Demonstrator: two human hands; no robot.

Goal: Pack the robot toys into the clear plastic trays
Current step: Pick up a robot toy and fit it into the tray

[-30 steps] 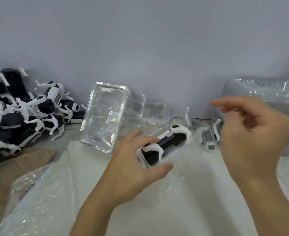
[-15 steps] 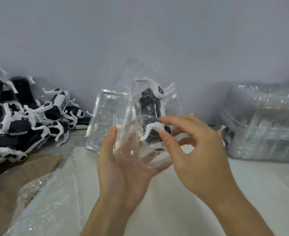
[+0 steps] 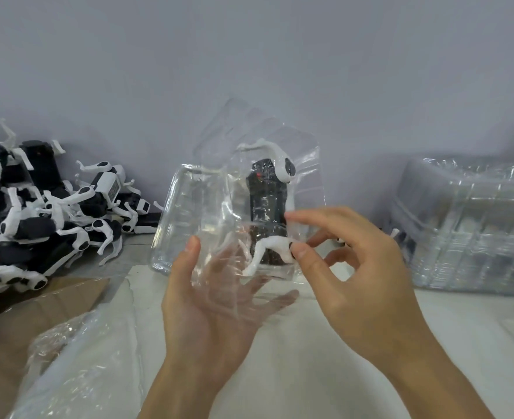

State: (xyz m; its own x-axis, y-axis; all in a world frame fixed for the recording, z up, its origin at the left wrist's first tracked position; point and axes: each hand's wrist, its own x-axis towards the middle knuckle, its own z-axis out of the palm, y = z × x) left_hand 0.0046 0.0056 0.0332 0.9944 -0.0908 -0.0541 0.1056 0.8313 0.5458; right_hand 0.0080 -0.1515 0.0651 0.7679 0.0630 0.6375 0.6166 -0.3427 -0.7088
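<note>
Raised upright since before, robot toy (image 3: 267, 207) in clear tray (image 3: 305, 182): left hand (image 3: 216, 300) cradles open-palmed, right hand (image 3: 355, 267) pinches.

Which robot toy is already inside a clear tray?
The robot toy held up between both hands, inside the clear tray. The other toys lie loose in the pile at the left.

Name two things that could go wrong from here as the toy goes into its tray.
The clear tray is held up off the table on the left hand; it might tip or slip.

The right hand pinches only the robot toy by one white leg, which could bend or fail to seat.
</note>
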